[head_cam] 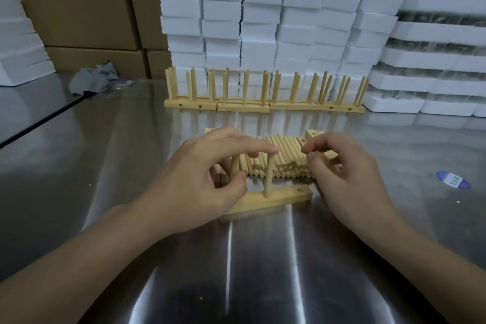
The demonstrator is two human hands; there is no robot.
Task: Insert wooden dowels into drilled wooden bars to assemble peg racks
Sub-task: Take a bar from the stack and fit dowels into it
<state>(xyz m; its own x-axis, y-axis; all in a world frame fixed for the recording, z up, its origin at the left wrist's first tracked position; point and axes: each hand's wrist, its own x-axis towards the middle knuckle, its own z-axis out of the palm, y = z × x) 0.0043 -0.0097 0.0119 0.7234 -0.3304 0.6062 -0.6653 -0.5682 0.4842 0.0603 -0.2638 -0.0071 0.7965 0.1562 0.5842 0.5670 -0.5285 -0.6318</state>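
Head camera: the left hand's forefinger lies stretched over the top of an upright dowel standing in the bar, while its thumb and curled fingers pinch a second dowel just left of it. The right hand hovers beside the bar's right end with fingertips drawn together, though I cannot tell whether they hold anything. The bar lies on the steel table in front of a pile of loose dowels, with finished racks in a row farther back against white foam blocks.
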